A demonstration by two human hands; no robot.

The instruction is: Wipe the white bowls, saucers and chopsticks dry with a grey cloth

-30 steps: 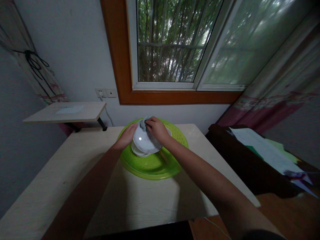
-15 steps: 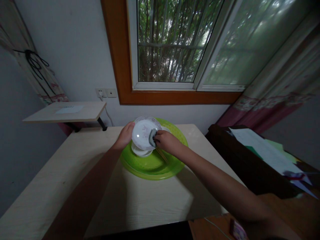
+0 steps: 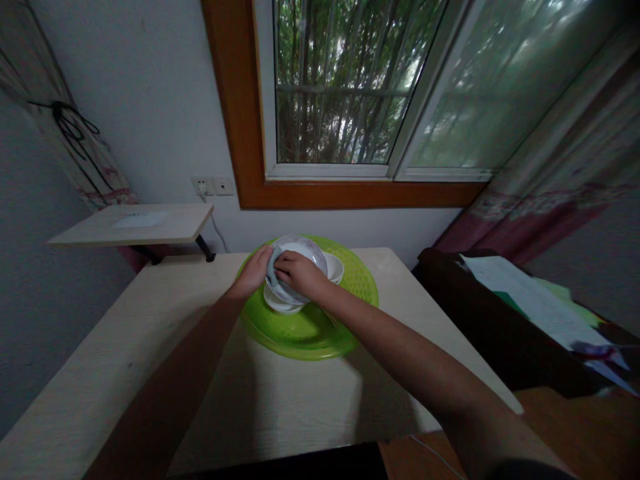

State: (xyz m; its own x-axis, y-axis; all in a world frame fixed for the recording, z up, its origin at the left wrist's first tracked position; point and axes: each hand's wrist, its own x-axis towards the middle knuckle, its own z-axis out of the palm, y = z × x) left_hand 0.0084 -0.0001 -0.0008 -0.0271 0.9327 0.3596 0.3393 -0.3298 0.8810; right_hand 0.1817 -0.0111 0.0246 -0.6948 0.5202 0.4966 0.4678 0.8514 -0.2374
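Note:
My left hand [image 3: 255, 270] grips the left rim of a white plate [image 3: 307, 248], which is tilted toward me. In my right hand [image 3: 299, 272] is a grey-blue cloth [image 3: 273, 265], pressed on the plate's left inner side close to my left fingers. Below the plate, a white bowl [image 3: 283, 305] shows its lower edge, and another white bowl [image 3: 334, 268] sits to the right, partly hidden. All of this is over a round green plastic basin [image 3: 300, 347]. Chopsticks [image 3: 331, 319] lie in it, mostly hidden under my right forearm.
The basin stands on a pale wooden table [image 3: 220, 393]. A small raised shelf [image 3: 185, 227] with a paper on it stands at the back left. Beyond the table's right edge is a dark piece of furniture [image 3: 470, 320] with papers [image 3: 520, 293] on top. A window is behind.
My right hand has moved the cloth from the plate's right side across to its left side. The right-hand bowl shows more now. My left hand keeps its hold on the rim.

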